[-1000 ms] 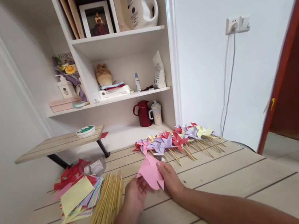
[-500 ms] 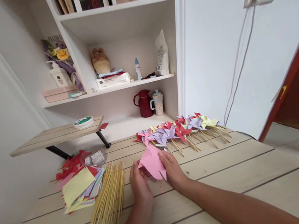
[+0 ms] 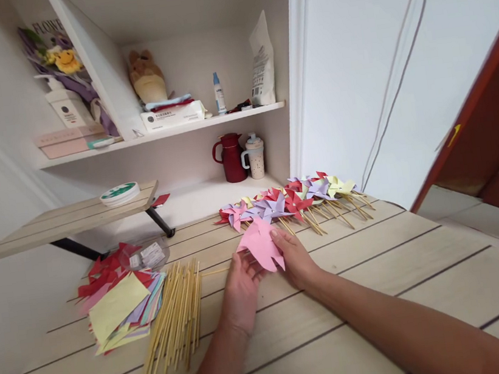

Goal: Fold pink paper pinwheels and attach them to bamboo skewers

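A pink paper piece [image 3: 260, 244], cut and partly folded like a pinwheel head, is held above the table by my right hand [image 3: 296, 259], with its thumb and fingers pinched on the right side. Just below and left of the paper is my left hand [image 3: 241, 289], palm turned up. Its fingers are apart and loosely curved under the paper's left edge; whether they touch it I cannot tell. Behind that hand a single thin stick [image 3: 214, 271] lies on the table. Further back, finished paper pinwheels [image 3: 273, 207] on sticks lie in a row.
To the left lie a bundle of wooden sticks [image 3: 175, 319], a stack of coloured paper squares [image 3: 116, 312], red cut papers [image 3: 113, 272] and a clear container [image 3: 152, 255]. A small raised stand [image 3: 70, 220] is behind them. A red jug [image 3: 232, 158] and a cup [image 3: 255, 157] stand in the shelf.
The view has tilted down and come closer to the table. My left hand's fingers have spread and dropped lower on the paper, while the right hand keeps its pinch.
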The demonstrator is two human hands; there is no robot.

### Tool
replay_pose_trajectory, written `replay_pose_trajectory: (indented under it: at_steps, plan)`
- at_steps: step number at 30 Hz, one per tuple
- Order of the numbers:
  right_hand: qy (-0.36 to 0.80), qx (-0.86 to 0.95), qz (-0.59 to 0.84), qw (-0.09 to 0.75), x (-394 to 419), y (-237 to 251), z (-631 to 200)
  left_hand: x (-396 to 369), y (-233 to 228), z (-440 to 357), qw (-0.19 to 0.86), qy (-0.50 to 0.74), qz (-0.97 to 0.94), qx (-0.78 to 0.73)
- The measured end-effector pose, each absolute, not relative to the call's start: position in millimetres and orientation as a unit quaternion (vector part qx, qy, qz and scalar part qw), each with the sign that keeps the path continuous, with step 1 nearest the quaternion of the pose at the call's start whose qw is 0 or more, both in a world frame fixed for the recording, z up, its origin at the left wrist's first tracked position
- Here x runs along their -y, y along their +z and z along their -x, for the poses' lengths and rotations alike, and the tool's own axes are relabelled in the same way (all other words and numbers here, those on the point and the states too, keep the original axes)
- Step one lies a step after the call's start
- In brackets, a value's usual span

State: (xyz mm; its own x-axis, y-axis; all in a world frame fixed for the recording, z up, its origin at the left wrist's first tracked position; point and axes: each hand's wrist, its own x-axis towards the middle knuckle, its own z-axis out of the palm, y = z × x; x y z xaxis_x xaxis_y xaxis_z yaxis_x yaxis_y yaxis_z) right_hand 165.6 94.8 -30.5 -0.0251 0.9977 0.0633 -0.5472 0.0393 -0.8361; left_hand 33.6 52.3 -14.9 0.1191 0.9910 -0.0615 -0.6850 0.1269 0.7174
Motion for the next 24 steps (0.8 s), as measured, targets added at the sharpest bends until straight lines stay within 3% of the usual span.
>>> replay_pose_trajectory:
  at_steps: [11, 24]
  plan:
    - [0.601, 0.44, 0.307, 0.593, -90.3, -36.1, -165.5, -50.0, -16.0, -37.3, 0.673, 0.58, -0.337, -0.312]
    - [0.582, 0.47, 0.329, 0.576, -86.1, -33.4, -167.9, -49.5, -20.9, -42.2, 0.635, 0.61, -0.286, -0.377]
